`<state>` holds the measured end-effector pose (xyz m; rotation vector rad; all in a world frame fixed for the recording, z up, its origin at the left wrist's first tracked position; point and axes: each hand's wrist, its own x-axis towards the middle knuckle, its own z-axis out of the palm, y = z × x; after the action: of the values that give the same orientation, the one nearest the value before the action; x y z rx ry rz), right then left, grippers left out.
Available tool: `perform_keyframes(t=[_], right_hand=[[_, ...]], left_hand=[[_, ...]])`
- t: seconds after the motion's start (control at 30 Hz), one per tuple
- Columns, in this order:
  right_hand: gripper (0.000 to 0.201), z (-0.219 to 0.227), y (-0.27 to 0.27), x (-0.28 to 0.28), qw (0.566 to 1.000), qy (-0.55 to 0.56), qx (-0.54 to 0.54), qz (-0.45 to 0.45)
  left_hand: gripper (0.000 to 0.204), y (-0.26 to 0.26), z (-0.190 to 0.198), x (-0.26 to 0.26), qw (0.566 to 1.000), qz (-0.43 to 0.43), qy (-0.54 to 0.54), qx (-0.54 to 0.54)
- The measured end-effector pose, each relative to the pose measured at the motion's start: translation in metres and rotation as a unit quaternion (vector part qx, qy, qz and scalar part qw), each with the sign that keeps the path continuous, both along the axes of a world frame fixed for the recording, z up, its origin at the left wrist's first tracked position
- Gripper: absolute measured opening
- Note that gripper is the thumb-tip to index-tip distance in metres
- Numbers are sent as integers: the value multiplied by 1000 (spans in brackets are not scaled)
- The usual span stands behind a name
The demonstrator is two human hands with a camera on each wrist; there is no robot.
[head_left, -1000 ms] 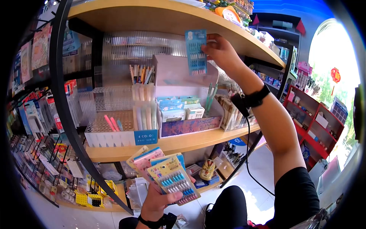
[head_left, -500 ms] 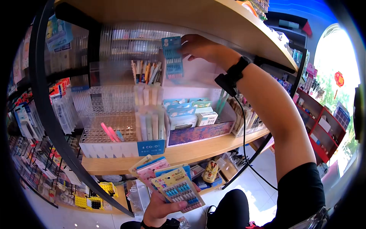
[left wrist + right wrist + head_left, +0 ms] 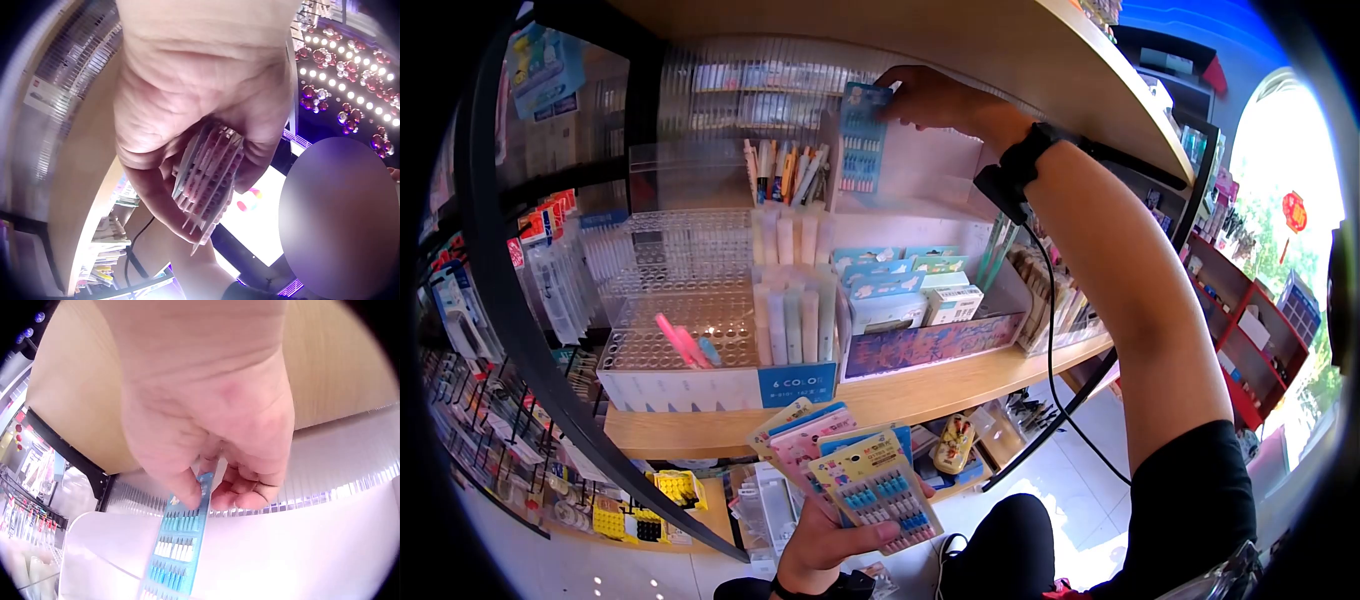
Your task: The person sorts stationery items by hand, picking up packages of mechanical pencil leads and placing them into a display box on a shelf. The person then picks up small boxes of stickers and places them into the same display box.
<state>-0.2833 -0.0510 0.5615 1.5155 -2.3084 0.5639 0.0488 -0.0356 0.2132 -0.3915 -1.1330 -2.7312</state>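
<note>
My right hand [image 3: 925, 98] reaches under the upper shelf and pinches a blue blister card [image 3: 862, 150] by its upper end. In the right wrist view, the thumb lies on the face of the blue card [image 3: 172, 550], which shows rows of small pencil tips in teal, white and blue. The card hangs upright before the pale upper part of a display box [image 3: 930, 345]. Lower down, my left hand [image 3: 825, 545] grips a fan of similar cards, with a yellow card [image 3: 880, 490] in front and a pink card [image 3: 805, 442] behind it.
A clear pen rack [image 3: 685, 385] with pink and pale pens stands left of the display box on the wooden shelf [image 3: 730, 430]. The upper shelf [image 3: 1020, 50] hangs close over my right hand. A black shelf post [image 3: 525, 330] rises at left; a cable [image 3: 1052, 350] trails from the right wrist.
My right hand has carried the blue card left and deeper under the upper shelf, in front of the display box's upper part. The left hand keeps holding its cards.
</note>
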Motion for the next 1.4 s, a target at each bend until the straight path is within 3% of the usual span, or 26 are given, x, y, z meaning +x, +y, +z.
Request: perform_keyframes(t=[0.1,0.27,0.6,0.87,1.0,1.07,1.2,1.27,1.4], right_hand=[[49,4,-2,-1,1000,6,6,-20],[46,2,-11,-9,998,-62,-16,22],[40,3,-18,-15,997,-62,-30,20],[43,10,-17,-12,992,103,10,-65],[45,11,-12,-12,991,113,10,-72],[50,11,-7,-7,976,182,5,-119],[57,16,16,32,969,217,12,-121],[63,12,25,50,948,252,22,-194],[46,-12,59,69,967,221,-28,-119]], left_hand=[[78,1,-3,-3,1000,-3,1,-1],[75,4,-3,-4,1000,-22,-10,2],[74,6,3,-2,1000,4,-13,13],[73,7,2,-5,999,14,-23,18],[74,8,1,-8,1000,9,-12,14],[74,11,5,-7,1000,9,-13,16],[76,17,17,-4,996,62,-58,9],[77,17,16,-4,996,68,-56,8],[78,12,3,-11,995,88,-39,4]])
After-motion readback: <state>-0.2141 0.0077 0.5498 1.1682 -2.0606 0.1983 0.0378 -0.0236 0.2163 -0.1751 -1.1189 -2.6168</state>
